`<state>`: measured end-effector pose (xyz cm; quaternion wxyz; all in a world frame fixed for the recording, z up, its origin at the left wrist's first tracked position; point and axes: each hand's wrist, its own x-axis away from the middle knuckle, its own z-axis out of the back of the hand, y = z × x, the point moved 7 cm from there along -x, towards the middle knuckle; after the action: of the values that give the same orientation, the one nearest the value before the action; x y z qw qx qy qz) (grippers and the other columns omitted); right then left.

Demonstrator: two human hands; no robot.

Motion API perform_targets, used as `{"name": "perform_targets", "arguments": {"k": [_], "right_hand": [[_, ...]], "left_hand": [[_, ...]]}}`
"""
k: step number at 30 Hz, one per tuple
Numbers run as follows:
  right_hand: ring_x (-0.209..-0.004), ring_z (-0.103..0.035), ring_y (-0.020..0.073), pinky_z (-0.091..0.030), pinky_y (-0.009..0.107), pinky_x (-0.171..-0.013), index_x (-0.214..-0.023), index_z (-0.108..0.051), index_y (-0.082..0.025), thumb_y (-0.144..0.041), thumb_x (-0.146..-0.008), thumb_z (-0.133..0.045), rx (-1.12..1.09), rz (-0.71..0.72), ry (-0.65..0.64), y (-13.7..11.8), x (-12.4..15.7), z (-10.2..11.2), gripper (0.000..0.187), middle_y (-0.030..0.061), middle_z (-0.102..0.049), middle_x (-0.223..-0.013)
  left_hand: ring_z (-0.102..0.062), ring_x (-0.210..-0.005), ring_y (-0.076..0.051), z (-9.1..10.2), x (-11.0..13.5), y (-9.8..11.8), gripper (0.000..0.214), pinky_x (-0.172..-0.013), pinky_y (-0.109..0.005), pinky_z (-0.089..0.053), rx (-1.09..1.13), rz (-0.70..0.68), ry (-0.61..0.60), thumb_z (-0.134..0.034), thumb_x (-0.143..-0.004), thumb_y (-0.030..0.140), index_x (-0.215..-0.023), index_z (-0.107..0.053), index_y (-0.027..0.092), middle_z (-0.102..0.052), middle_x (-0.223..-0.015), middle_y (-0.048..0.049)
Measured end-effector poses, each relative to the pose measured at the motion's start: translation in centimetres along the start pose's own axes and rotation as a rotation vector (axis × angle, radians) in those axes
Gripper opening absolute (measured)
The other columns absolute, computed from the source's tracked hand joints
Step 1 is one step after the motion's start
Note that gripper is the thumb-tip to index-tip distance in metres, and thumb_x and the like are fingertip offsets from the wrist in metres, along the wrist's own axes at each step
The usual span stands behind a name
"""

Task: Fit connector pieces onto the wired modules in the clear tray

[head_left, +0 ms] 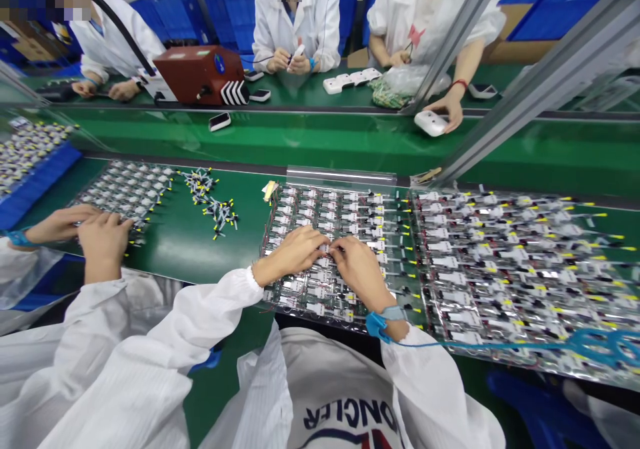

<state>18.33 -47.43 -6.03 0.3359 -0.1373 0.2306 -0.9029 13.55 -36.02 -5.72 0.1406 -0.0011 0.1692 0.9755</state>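
My left hand [295, 252] and my right hand [359, 269] rest together on a clear tray [340, 199] filled with rows of small white components wired in red and black. Fingertips of both hands meet and pinch around one small component [327, 252] near the tray's middle. What exactly each finger grips is too small to make out. A blue wrist strap [383, 320] circles my right wrist, with its coiled cord [600, 344] trailing right.
A second, larger tray [525, 262] of similar parts lies to the right. Loose parts [215, 202] lie on the green bench to the left. A neighbour's hands [95, 232] work another tray [127, 189]. Across the conveyor sit people in white coats and a red machine [200, 72].
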Motion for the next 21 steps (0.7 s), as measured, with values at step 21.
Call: {"name": "perform_targets", "arguments": {"k": [21], "right_hand": [[-0.078,-0.069,0.0214,-0.05,0.036,-0.075,-0.117,-0.072,-0.019,-0.029,-0.099,-0.05,-0.034,-0.016,0.05,1.0,3.1,2.2,0.029,0.0093,-0.071,-0.116]], "left_hand": [[-0.062,-0.117,-0.033,6.7,12.0,-13.5,0.043,-0.097,-0.043,-0.053,-0.384,1.029,-0.05,-0.044,-0.096,0.014,-0.133,-0.065,0.02,-0.061,-0.133,-0.016]]}}
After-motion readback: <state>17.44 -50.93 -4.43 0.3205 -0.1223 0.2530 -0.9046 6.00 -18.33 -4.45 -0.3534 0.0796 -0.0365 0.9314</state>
